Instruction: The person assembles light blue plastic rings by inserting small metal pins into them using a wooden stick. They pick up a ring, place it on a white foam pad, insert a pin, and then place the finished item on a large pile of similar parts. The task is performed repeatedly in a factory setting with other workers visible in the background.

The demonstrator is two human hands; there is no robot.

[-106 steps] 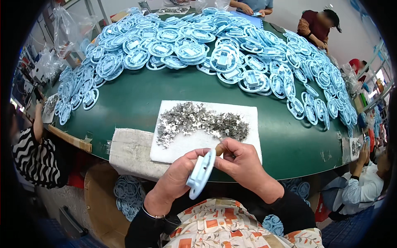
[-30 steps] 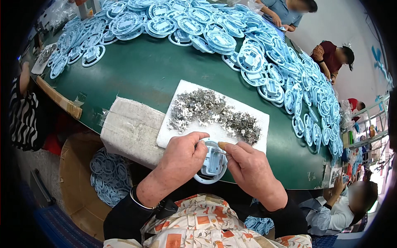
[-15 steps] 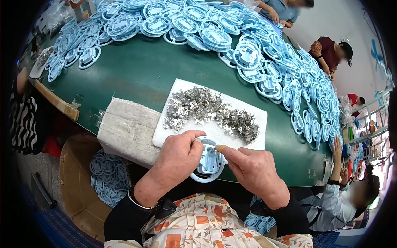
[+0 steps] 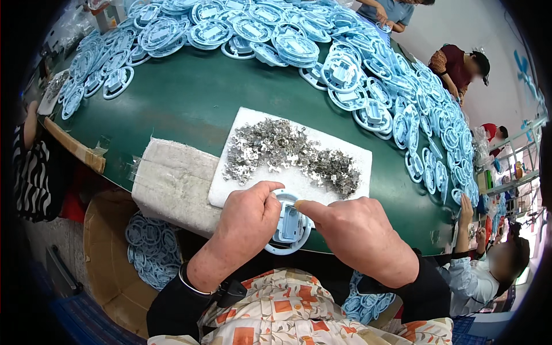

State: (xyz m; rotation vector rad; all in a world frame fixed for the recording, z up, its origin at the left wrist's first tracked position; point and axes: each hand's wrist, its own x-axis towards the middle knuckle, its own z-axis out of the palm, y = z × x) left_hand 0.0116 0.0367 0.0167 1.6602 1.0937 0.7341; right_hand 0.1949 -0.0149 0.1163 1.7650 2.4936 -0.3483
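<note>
My left hand (image 4: 248, 214) is closed on the left side of a light blue round plastic part (image 4: 290, 225), a ring with a box-shaped compartment in its middle. The part is at the table's near edge, tilted toward me. My right hand (image 4: 359, 236) is curled at the part's right side, its thumb tip pressing on the upper edge of the compartment. Whatever lies under that thumb is hidden. Just beyond my hands, small silvery metal clips (image 4: 267, 150) lie heaped on a white foam board (image 4: 359, 167).
A worn pale block (image 4: 172, 181) supports the board's left side on the green table (image 4: 178, 92). Light blue rings (image 4: 253, 29) pile along the far and right sides. A cardboard box (image 4: 106, 247) holding more rings stands below left. Other people sit around the table, one arm (image 4: 464, 224) reaching in at right.
My right hand and forearm have swung slightly right and lower, with the thumb still on the part. The left hand keeps its hold. The person at right has lowered an arm slightly.
</note>
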